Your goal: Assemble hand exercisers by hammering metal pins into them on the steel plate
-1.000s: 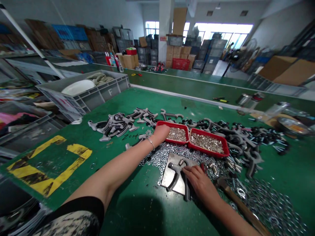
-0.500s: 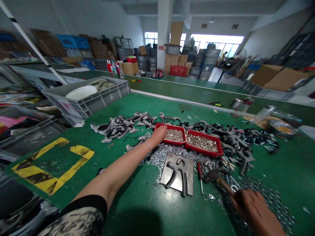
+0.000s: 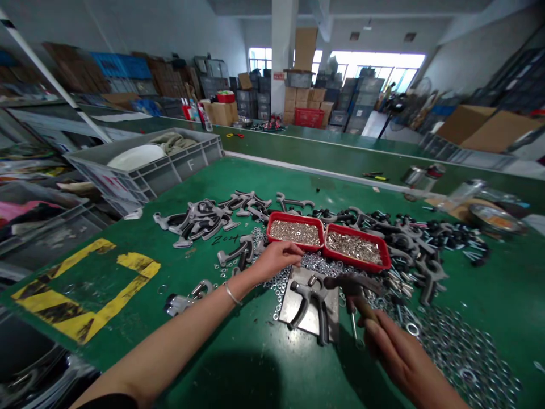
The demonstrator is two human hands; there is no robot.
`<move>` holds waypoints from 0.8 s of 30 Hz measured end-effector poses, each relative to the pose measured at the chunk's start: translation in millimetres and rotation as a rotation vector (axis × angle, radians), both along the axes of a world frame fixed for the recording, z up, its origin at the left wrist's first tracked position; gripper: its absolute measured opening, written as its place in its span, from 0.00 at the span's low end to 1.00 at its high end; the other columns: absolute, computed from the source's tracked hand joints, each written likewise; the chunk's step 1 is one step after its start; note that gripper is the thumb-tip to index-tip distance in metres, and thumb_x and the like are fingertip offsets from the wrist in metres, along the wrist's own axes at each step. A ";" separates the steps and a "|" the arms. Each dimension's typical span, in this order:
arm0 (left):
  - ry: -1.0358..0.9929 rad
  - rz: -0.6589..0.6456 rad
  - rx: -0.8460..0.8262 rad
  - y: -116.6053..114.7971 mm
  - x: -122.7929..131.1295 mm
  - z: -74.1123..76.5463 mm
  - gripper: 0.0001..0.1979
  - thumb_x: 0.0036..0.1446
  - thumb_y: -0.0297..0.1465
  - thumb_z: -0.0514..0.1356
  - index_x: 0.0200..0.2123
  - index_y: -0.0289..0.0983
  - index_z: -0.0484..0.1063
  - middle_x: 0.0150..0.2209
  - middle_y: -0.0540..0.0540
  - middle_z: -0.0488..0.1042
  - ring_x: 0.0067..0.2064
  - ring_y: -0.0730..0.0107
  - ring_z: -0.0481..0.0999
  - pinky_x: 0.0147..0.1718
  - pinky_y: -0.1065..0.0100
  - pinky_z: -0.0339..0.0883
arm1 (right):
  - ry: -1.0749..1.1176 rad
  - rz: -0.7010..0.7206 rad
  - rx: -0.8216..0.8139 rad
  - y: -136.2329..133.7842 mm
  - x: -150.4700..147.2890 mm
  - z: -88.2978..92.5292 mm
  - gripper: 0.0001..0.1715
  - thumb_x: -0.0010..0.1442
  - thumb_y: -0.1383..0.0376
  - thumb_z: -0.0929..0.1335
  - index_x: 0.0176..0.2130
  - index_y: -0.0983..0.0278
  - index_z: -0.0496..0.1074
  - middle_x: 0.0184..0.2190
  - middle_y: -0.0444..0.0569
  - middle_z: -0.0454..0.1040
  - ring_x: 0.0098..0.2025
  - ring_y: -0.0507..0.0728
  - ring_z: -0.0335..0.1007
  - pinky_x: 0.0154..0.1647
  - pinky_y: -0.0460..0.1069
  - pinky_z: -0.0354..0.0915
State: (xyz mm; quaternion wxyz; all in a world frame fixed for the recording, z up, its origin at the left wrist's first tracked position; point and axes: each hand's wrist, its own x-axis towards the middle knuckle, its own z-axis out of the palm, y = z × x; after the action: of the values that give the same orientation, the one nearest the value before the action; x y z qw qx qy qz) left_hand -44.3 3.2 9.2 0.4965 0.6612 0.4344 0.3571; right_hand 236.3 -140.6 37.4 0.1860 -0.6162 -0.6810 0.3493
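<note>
My left hand (image 3: 281, 258) is over the loose washers in front of the left red tray (image 3: 314, 247), fingertips pinched together; whatever they hold is too small to make out. My right hand (image 3: 389, 346) grips a hammer (image 3: 366, 309) by its wooden handle, the head raised beside the metal plate. On that square metal plate (image 3: 293, 309) lies a grey-and-black hand grip frame (image 3: 313, 301) with a small metal cylinder near its top. The right red tray (image 3: 361, 262) contains small metal pins. A screwdriver (image 3: 354, 325) lies partly hidden under the hammer.
Piled hand grip parts (image 3: 202, 218) lie at the left, more (image 3: 409, 244) at the right. Loose metal rings (image 3: 468, 352) spread across the front right. A grey crate (image 3: 179, 167) stands at the back left. Yellow tape (image 3: 100, 312) marks the tabletop.
My left hand has come out of the left red tray, moving toward me and slightly right. The hammer in my right hand has moved left and up, nearer the plate.
</note>
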 end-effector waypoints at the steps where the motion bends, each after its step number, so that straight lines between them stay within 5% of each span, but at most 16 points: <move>1: -0.063 -0.002 -0.063 -3.8 -1.0 -1.3 0.05 0.56 0.26 0.62 0.37 0.34 0.74 0.33 0.44 0.80 0.35 0.68 0.81 0.40 0.63 0.73 | -0.001 -0.002 0.001 4.2 -6.3 -1.6 0.23 0.65 0.46 0.57 0.41 0.56 0.70 0.28 0.49 0.76 0.28 0.60 0.72 0.31 0.51 0.67; 6: -0.059 -0.003 -0.144 -11.2 -8.1 -5.9 0.07 0.56 0.29 0.62 0.37 0.32 0.74 0.27 0.47 0.78 0.32 0.67 0.79 0.40 0.63 0.71 | -0.001 0.152 -0.154 19.0 -19.0 -15.0 0.21 0.65 0.48 0.58 0.36 0.58 0.70 0.30 0.50 0.77 0.32 0.61 0.73 0.36 0.52 0.65; 11: 0.140 -0.047 0.023 -10.5 8.3 -4.0 0.09 0.60 0.31 0.57 0.37 0.33 0.74 0.29 0.47 0.78 0.32 0.68 0.77 0.35 0.69 0.69 | 0.023 0.050 -0.102 23.9 -12.6 -23.5 0.23 0.67 0.48 0.57 0.45 0.59 0.70 0.33 0.51 0.77 0.35 0.62 0.73 0.38 0.52 0.64; 15: 0.401 -0.122 0.231 -1.8 35.6 -9.4 0.10 0.59 0.28 0.54 0.34 0.34 0.77 0.34 0.45 0.78 0.37 0.65 0.76 0.39 0.68 0.66 | 0.127 0.042 -0.251 29.8 -6.4 -16.0 0.25 0.63 0.45 0.60 0.39 0.61 0.73 0.26 0.46 0.74 0.29 0.58 0.69 0.31 0.50 0.63; 19: 0.487 -0.148 0.255 4.1 51.6 -20.2 0.11 0.57 0.25 0.54 0.32 0.34 0.77 0.36 0.44 0.79 0.39 0.62 0.76 0.40 0.67 0.65 | 0.383 -0.249 -0.216 22.9 0.2 -9.9 0.26 0.61 0.42 0.62 0.35 0.60 0.71 0.27 0.43 0.71 0.30 0.56 0.67 0.31 0.47 0.64; 24: 0.579 -0.173 0.270 3.2 56.7 -24.5 0.11 0.59 0.26 0.54 0.33 0.35 0.77 0.36 0.44 0.79 0.39 0.63 0.76 0.39 0.69 0.65 | 0.583 -0.492 -0.296 0.7 2.7 -39.6 0.26 0.55 0.40 0.66 0.31 0.60 0.67 0.23 0.40 0.67 0.22 0.51 0.61 0.22 0.45 0.61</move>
State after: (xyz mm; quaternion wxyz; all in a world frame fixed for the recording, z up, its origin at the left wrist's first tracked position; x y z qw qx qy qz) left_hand 12.5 6.4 -15.3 0.2888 0.8296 0.4484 0.1652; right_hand 239.0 -139.9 -2.1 0.3586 -0.6559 -0.3742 0.5488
